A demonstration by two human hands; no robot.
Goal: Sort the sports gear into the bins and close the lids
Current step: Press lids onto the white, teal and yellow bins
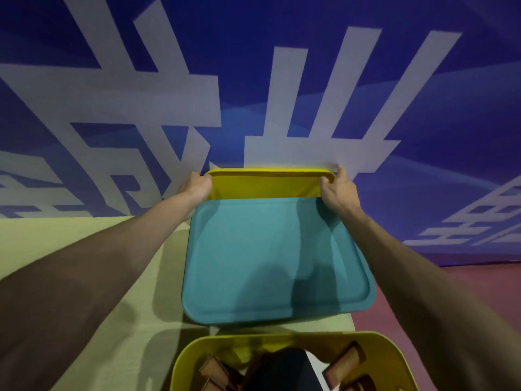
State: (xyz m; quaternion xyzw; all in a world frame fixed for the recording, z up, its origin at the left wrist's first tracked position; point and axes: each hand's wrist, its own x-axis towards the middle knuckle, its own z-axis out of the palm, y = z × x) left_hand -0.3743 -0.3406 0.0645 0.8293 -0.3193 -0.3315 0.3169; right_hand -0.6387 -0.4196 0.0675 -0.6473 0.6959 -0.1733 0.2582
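Observation:
A teal bin with its lid (276, 261) shut stands in the middle of the view. Behind it, a yellow lid (267, 183) stands upright against the blue wall. My left hand (197, 184) grips the lid's left edge and my right hand (338, 187) grips its right edge. At the bottom sits an open yellow bin (194, 354) holding a dark item (282, 368) and several brown wooden-looking pieces (344, 359).
The bins rest on a pale green floor mat (84, 249). A dark red floor area (479, 283) lies to the right. A blue wall banner with large white characters (253, 80) rises directly behind the lid.

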